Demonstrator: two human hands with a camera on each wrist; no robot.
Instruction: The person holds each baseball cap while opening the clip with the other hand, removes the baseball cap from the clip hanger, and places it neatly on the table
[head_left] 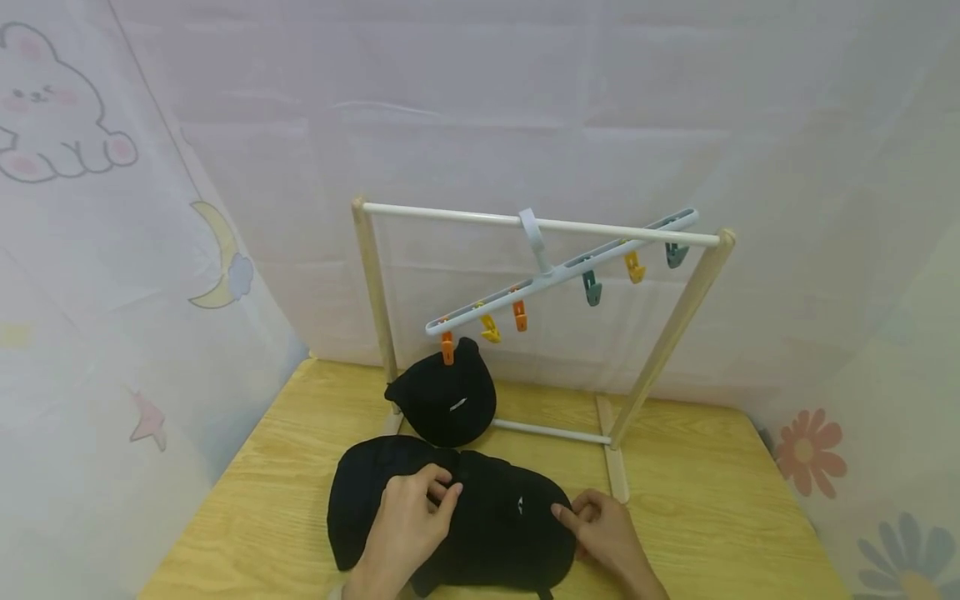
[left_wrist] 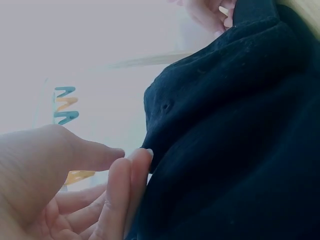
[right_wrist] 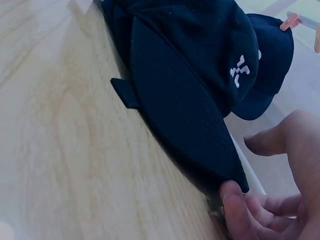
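Observation:
Two black caps lie on the wooden table (head_left: pixel 712 500), one at the left (head_left: pixel 356 508) and one with a white logo (head_left: pixel 510 525) overlapping it. My left hand (head_left: pixel 446 493) pinches the logo cap's crown fabric (left_wrist: pixel 235 125) between thumb and fingers (left_wrist: pixel 127 154). My right hand (head_left: pixel 573 510) is at that cap's brim (right_wrist: pixel 185 130). One fingertip (right_wrist: pixel 232 200) touches the brim's corner, and the thumb (right_wrist: pixel 270 142) is raised just off it. A third black cap (head_left: pixel 450 404) hangs from an orange clip.
A small wooden rack with a white top rod (head_left: pixel 450 212) stands at the back of the table. A tilted clip hanger (head_left: pixel 562 271) with several coloured clips hangs from it. Sheer printed curtains close in the sides and back.

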